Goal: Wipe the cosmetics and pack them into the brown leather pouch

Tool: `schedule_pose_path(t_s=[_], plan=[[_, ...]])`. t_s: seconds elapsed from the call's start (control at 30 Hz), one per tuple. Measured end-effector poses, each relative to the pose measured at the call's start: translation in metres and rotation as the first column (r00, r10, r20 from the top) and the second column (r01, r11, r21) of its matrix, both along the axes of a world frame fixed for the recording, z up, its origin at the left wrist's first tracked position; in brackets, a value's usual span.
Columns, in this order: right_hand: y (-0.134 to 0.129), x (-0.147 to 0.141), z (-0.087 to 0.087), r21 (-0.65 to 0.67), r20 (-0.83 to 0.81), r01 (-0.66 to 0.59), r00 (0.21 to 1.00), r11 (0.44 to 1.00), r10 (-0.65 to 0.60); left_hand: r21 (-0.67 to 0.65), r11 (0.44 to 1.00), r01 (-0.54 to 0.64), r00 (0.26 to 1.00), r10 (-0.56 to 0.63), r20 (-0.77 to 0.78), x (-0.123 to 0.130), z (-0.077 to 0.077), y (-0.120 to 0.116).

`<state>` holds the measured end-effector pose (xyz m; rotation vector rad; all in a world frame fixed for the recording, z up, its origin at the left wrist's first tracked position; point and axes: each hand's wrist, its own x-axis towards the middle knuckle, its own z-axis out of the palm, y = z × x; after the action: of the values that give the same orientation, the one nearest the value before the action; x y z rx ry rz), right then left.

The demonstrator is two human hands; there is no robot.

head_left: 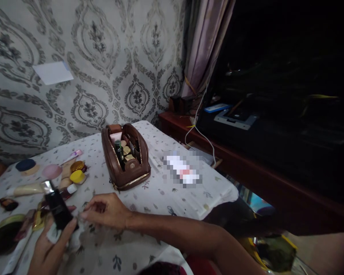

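We hold the black bottle (59,208) with the silver cap in our left hand (52,242), gripped between thumb and fingers above the desk (157,214), its capped end tilted up toward the left. A crumpled white tissue (76,233) lies just beside the bottle, between our hands. Our right hand (109,210) has its fingers curled, the tips right at the tissue; we cannot tell whether they pinch it.

Close around the left hand we see a cream-coloured tube (28,189), a dark brush (8,204) and a green-rimmed round container (10,225). Behind the bottle are a yellow-lidded jar (78,176), an amber jar (77,166), a pink round item (52,171) and a round container with a dark blue lid (25,165).

Beyond our right hand the brown bag (132,179) stands open, small cosmetics packed inside. To its right a pixelated item (182,170) lies on the cloth, apart from the bag. Farther out, a patterned wall (111,57) rises behind the desk, and a reddish-brown cabinet (246,164) runs along the right, with a white cable (203,135) hanging over its edge.
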<state>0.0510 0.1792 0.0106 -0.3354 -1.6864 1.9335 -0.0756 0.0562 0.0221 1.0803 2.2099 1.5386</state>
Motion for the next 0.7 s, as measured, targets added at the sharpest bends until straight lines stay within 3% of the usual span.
schedule_pose_path(t_s=[0.1,0.2,0.3,0.4,0.5,0.57,0.7], plan=[[0.005,0.001,0.007,-0.178,-0.116,-0.15,0.985,0.972,0.131,-0.181,0.973,0.145,0.989,-0.143,0.022,0.008,-0.002,-0.013],[0.011,-0.001,0.007,-0.27,-0.192,-0.255,0.959,0.929,0.207,-0.23,0.95,0.212,0.977,-0.211,0.027,0.017,-0.006,-0.022],[0.016,-0.005,0.003,-0.314,-0.194,-0.232,0.965,0.921,0.177,-0.264,0.929,0.261,0.961,-0.276,-0.022,0.011,-0.004,-0.022],[0.016,-0.008,0.001,-0.358,-0.183,-0.155,0.979,0.921,0.094,-0.336,0.874,0.35,0.92,-0.389,-0.054,-0.002,0.007,-0.016],[0.011,-0.01,0.0,-0.321,-0.167,-0.116,0.984,0.94,0.064,-0.374,0.904,0.205,0.944,-0.283,-0.167,-0.004,0.021,-0.008],[0.006,-0.011,0.0,-0.271,-0.147,-0.151,0.983,0.951,0.114,-0.36,0.925,0.123,0.934,-0.231,-0.274,0.004,0.027,0.0],[0.002,-0.01,0.0,-0.183,-0.13,-0.148,0.984,0.972,0.125,-0.248,0.963,0.106,0.822,-0.225,-0.524,0.027,0.022,0.017]])
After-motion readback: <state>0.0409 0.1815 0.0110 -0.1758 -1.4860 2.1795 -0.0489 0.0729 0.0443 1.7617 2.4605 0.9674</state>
